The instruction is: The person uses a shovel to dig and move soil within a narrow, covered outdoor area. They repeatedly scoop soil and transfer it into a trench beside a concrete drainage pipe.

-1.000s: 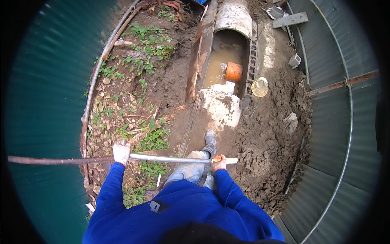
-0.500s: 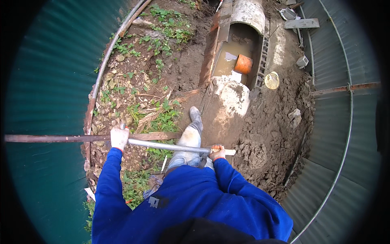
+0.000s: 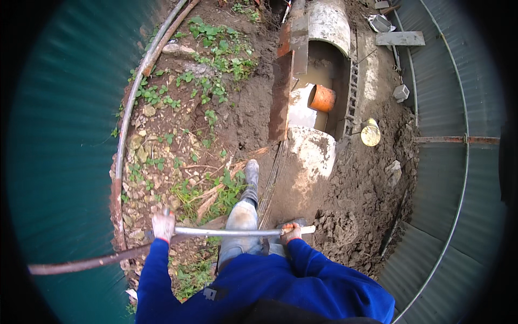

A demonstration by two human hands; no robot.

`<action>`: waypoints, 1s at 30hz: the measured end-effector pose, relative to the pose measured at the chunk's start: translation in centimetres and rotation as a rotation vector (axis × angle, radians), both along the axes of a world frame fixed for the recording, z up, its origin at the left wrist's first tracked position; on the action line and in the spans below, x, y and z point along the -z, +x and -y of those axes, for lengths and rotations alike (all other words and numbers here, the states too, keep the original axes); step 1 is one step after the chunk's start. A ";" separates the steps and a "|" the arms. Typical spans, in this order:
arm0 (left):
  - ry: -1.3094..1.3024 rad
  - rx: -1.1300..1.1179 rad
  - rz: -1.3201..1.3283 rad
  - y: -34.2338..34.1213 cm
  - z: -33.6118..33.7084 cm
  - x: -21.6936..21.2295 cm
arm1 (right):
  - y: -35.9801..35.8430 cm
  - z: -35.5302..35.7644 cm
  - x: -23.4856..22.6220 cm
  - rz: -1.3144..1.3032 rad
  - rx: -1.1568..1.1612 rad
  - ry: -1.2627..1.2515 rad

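Observation:
Both my gloved hands grip one long bar (image 3: 226, 232) held level across my body. My left hand (image 3: 163, 225) is closed around it where the pale grey part meets the rusty brown part, which runs on far to the left. My right hand (image 3: 291, 232) holds it near its short pale right end. Blue sleeves cover my arms. Below the bar, my left leg in muddy grey trousers steps forward, its boot (image 3: 251, 181) on bare earth beside weeds.
Ahead lies a trench with muddy water (image 3: 307, 89), an orange pipe end (image 3: 322, 98), a grey concrete half-pipe (image 3: 329, 21) and a rusty steel plate (image 3: 281, 94). A round yellow lid (image 3: 370, 133) lies on the soil. Green corrugated sheet walls (image 3: 448, 178) close both sides.
I have stepped forward toward the trench, my left boot now farther ahead. The bar stays level in both hands.

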State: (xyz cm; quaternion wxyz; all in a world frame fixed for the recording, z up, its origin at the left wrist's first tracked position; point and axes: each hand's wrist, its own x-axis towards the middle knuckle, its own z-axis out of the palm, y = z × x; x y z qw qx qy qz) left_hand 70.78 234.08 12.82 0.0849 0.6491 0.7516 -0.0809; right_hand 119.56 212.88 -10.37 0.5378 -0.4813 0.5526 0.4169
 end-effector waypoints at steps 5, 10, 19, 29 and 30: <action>-0.133 -0.693 0.457 -6.6 4.6 0.0 | -2.0 -8.4 -0.7 0.037 -0.269 -0.030; 0.024 -1.078 0.850 -4.5 7.1 -1.7 | -0.1 -23.8 -0.3 0.068 -0.583 0.134; -0.471 -1.583 1.941 12.2 -14.3 2.6 | 1.2 -59.6 -2.1 0.323 -0.718 0.442; -0.569 -1.976 2.087 15.4 -16.7 9.7 | 3.0 -61.7 -6.5 0.619 -0.828 0.444; -0.629 -1.903 2.004 14.9 -15.3 9.3 | 2.7 -59.7 -7.6 0.586 -0.822 0.513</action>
